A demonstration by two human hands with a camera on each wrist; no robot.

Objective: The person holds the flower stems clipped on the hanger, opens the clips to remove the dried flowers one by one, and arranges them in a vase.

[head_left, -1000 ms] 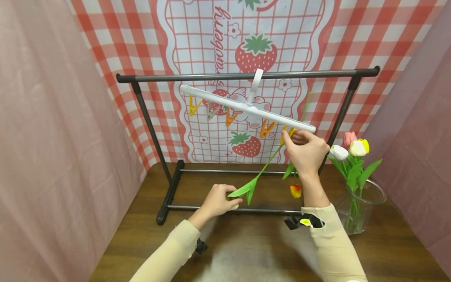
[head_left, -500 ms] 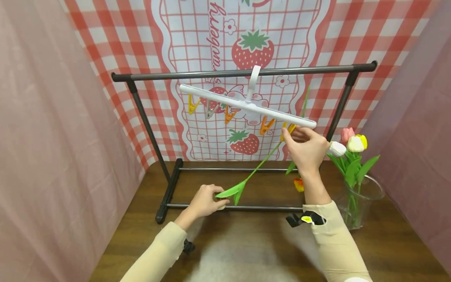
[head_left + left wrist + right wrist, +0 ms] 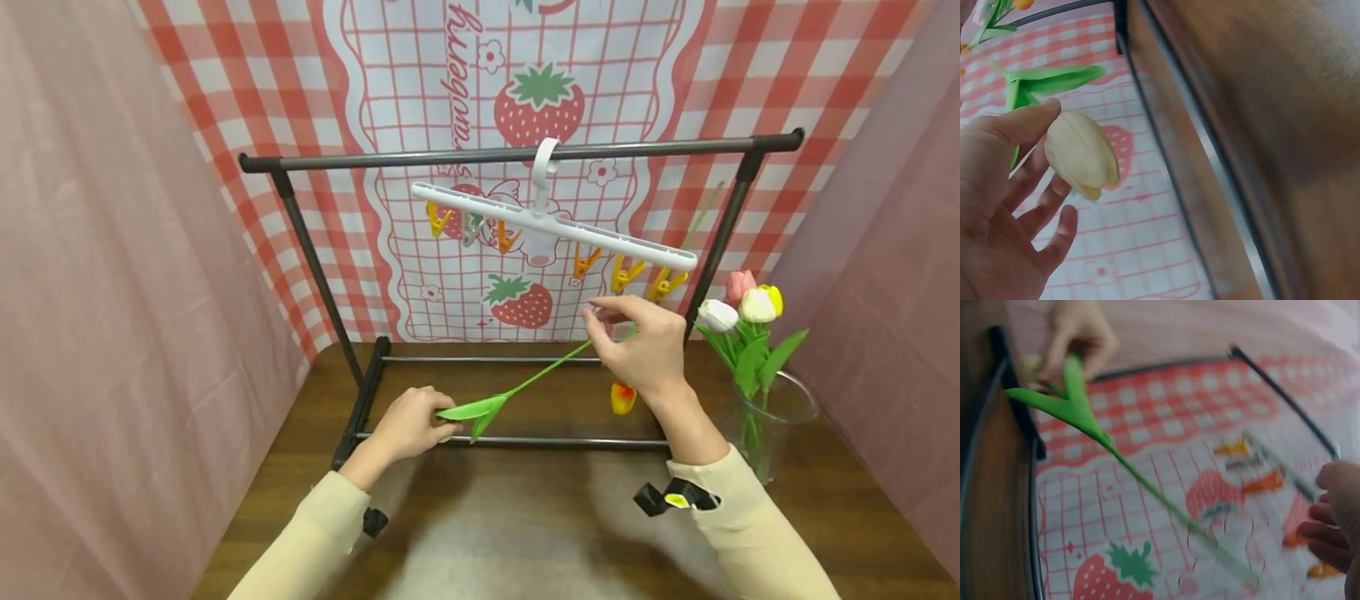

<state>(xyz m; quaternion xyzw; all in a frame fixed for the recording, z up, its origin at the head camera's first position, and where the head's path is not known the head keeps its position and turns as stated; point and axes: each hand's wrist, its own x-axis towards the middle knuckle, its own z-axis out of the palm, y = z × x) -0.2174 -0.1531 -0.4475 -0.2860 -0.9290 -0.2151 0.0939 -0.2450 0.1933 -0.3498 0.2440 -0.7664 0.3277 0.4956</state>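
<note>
My left hand (image 3: 408, 423) pinches a cream artificial tulip (image 3: 1082, 150) just below its bloom, thumb on one side and fingers on the other. Its green stem (image 3: 547, 369) slants up to the right, towards my right hand (image 3: 647, 346). That hand hovers below the white hanger (image 3: 555, 225), thumb and fingers bent but parted, holding nothing. In the right wrist view the stem's tip lies apart from its fingers. Close above it hang two yellow clips (image 3: 625, 275). A red-yellow tulip (image 3: 623, 398) hangs upside down from the hanger's right end, partly hidden by the right hand.
The hanger hooks over a dark metal rack's top bar (image 3: 360, 159), tilted down to the right. Several more clips (image 3: 507, 237) line it. At right stands a clear vase (image 3: 783, 433) of tulips (image 3: 757, 306). A checked strawberry cloth (image 3: 247, 92) hangs behind the wooden table (image 3: 525, 533).
My right hand has let go of a yellow clip and dropped slightly. The hanger has shifted right. My left hand has drawn the cream tulip left, its stem tip now below the clips.
</note>
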